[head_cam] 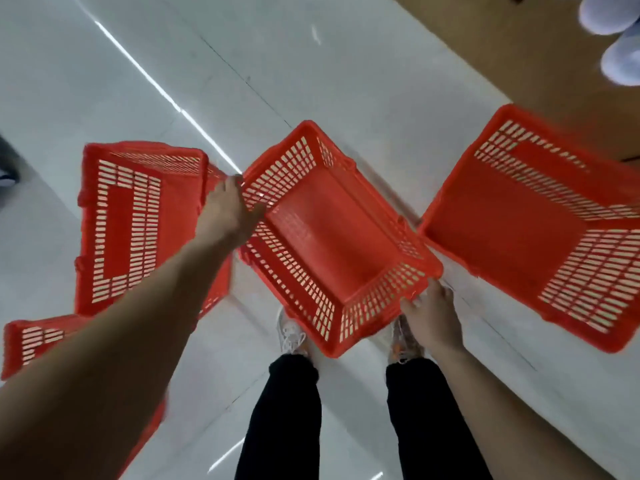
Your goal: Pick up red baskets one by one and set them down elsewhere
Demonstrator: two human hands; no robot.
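Note:
A red slotted plastic basket (332, 237) hangs in the middle of the view above the white tiled floor, held between both hands. My left hand (227, 209) grips its far left rim, with the fingers curled over the edge. My right hand (431, 315) grips the near right corner of the rim. The basket is empty and turned at an angle. Below it I see my own legs in black trousers and light shoes (292, 336).
Another red basket (135, 223) stands on the floor at the left, a further one (31, 337) at the lower left. A larger-looking red basket (540, 230) sits at the right. Brown flooring (502, 39) and someone's pale shoes (620, 60) lie at the top right.

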